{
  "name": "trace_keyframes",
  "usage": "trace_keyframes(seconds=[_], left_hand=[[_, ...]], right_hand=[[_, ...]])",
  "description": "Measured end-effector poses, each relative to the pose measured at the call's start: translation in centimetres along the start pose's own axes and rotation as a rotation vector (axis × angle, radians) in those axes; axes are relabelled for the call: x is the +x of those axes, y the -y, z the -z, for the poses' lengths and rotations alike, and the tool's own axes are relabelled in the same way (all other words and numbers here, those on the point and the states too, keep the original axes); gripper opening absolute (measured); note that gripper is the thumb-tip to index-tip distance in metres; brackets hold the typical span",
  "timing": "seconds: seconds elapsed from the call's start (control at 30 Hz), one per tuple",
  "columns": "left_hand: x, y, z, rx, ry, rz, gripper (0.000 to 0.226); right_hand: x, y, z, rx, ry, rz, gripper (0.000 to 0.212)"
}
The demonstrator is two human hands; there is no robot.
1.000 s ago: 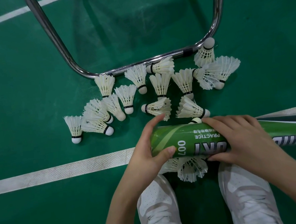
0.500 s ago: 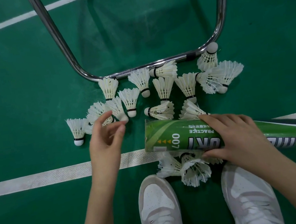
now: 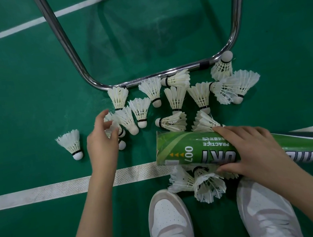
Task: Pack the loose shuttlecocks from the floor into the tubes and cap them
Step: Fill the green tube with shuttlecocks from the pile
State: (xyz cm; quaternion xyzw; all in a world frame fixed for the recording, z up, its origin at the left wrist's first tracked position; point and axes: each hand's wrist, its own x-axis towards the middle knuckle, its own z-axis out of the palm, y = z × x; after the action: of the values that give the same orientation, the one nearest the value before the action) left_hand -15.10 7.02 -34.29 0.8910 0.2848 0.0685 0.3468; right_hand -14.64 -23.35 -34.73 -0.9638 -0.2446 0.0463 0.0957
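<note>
A green shuttlecock tube (image 3: 187, 150) lies crosswise above the floor, its open end pointing left. My right hand (image 3: 255, 151) grips it around the middle. My left hand (image 3: 102, 139) is down on the left side of the pile, thumb and fingers curled round the feathers of a white shuttlecock (image 3: 118, 132). Several more loose shuttlecocks (image 3: 175, 98) lie scattered beyond the tube, and one (image 3: 71, 144) lies alone at the far left. A few more shuttlecocks (image 3: 206, 185) lie under the tube, by my shoes.
A chrome chair frame (image 3: 67, 50) curves round the far side of the pile, touching some shuttlecocks. A white court line (image 3: 41, 191) crosses the green floor below the tube. My white shoes (image 3: 169, 222) stand at the bottom.
My left hand let go of the tube's open end and moved left onto the shuttlecock pile, where it has closed on one. My right hand keeps holding the tube.
</note>
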Motion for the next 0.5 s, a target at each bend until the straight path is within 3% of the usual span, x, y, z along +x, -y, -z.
trace_keyframes(seconds=[0.3, 0.5], left_hand=[[-0.5, -0.1, 0.0, 0.03, -0.096, 0.006, 0.038], [-2.5, -1.8, 1.0, -0.095, -0.133, 0.027, 0.039]], right_hand=[[-0.2, 0.0, 0.0, -0.001, 0.018, -0.008, 0.095], [-0.2, -0.1, 0.0, -0.015, 0.03, -0.012, 0.095]])
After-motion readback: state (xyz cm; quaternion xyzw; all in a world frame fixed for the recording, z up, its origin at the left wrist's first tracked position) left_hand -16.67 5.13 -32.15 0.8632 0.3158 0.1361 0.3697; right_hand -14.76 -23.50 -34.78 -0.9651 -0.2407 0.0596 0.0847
